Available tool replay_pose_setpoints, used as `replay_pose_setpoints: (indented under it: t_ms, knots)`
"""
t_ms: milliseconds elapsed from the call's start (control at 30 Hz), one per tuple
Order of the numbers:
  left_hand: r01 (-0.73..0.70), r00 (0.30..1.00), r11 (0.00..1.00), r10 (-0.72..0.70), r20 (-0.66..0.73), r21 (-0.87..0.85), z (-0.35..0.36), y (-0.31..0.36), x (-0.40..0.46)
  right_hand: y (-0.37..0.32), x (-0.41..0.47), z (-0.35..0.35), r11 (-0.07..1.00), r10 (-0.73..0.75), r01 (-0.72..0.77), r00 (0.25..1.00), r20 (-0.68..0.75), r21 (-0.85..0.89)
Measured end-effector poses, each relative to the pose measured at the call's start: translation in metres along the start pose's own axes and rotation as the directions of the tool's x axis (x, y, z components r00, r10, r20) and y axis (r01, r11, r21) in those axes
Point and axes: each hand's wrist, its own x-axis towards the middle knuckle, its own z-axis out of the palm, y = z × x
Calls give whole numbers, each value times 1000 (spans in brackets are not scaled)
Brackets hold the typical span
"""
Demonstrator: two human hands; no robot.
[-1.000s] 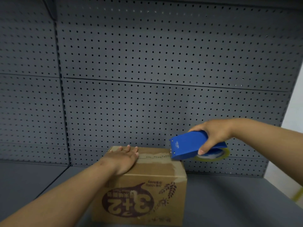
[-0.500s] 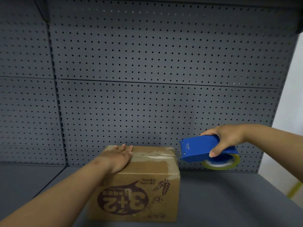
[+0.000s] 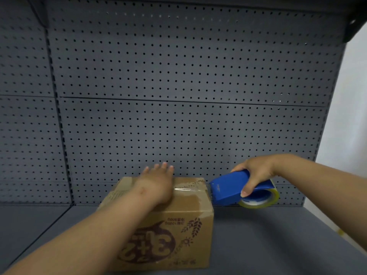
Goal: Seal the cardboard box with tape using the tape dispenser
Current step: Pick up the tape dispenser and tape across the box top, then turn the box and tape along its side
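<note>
Pegboard panel (image 3: 178, 76), grey, fills the background; grey shelf (image 3: 268, 241) below it.

Left hand (image 3: 158, 184) lies flat on top of the cardboard box (image 3: 168, 231), palm down, fingers (image 3: 163, 166) spread and stretched toward the back edge. It grips nothing, only presses the lid flaps down. Forearm crosses the box's near-left corner.

Box sits on the shelf close to the pegboard, printed face toward the camera, print upside down. A strip of clear tape (image 3: 186, 190) shows on the top, running left to right from under the left hand to the right edge.

At that right top edge: blue tape dispenser (image 3: 230, 188), its nose touching or just beside the box corner; contact cannot be settled. Its long axis runs left-right, in line with the taped seam, the roll (image 3: 262, 202) hanging at its right end.

Right hand (image 3: 256, 173) is wrapped over the dispenser body, thumb on the near side, fingers curled around the far side.

Judgement: the seam lies leftward of the right hand, so the next stroke follows that axis; the right hand does the work, the left anchors.
</note>
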Motion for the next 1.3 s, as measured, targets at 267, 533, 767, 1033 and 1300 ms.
replay_pose_setpoints:
  t_ms: [267, 533, 767, 1033, 1300]
  knots:
    - [-95, 987, 967, 122, 101, -238, 19, 58, 0, -16, 4, -3, 997, 60, -58, 998, 27, -55]
    - [-92, 981, 971, 126, 145, -222, 21, 57, -1, -37, 22, 13, 904, 172, -136, 984, 54, -405]
    - [-113, 985, 987, 125, 116, -112, 16, 58, -2, -20, 32, 33, 866, 220, -272, 961, -168, -421]
    - [-44, 979, 999, 38, 201, 22, 6, 99, -14, -9, 6, 22, 924, 108, -264, 874, -473, -277]
    - [-384, 922, 919, 377, 93, 84, 6, 52, -50, -24, -18, 6, 988, -86, -15, 770, -633, -152]
